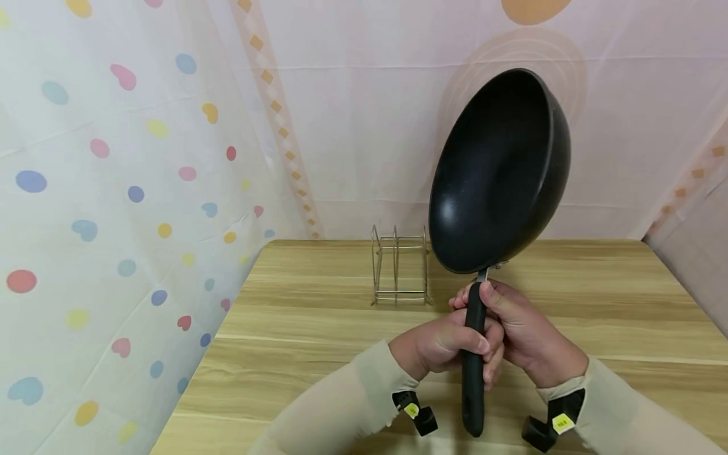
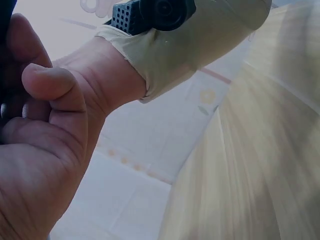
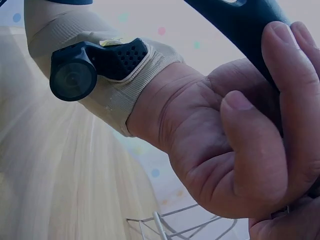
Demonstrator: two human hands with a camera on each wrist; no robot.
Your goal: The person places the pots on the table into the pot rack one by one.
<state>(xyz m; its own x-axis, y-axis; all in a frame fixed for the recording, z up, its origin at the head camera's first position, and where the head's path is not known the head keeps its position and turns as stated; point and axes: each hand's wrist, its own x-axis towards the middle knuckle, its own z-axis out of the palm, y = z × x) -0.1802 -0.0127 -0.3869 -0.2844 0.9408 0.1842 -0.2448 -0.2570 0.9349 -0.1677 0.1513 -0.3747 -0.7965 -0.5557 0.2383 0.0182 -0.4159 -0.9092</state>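
A deep black wok (image 1: 495, 183) is held up over the table, its bowl at the top and its inside turned toward the head camera and a little left. Its long black handle (image 1: 473, 404) points down toward me. My left hand (image 1: 443, 341) grips the middle of the handle, the thumb lying across its front. Higher up, close below the bowl, my right hand (image 1: 526, 328) holds the handle from the right with its thumb along it. The end of the handle sticks out below both hands. In the right wrist view the handle (image 3: 232, 30) runs in among the fingers.
A wire rack (image 1: 400, 294) stands on the wooden table (image 1: 307, 316), behind and left of the hands. Patterned curtains hang along the table's back (image 1: 364, 139) and left side (image 1: 114, 253). Small black cameras are strapped to both sleeves.
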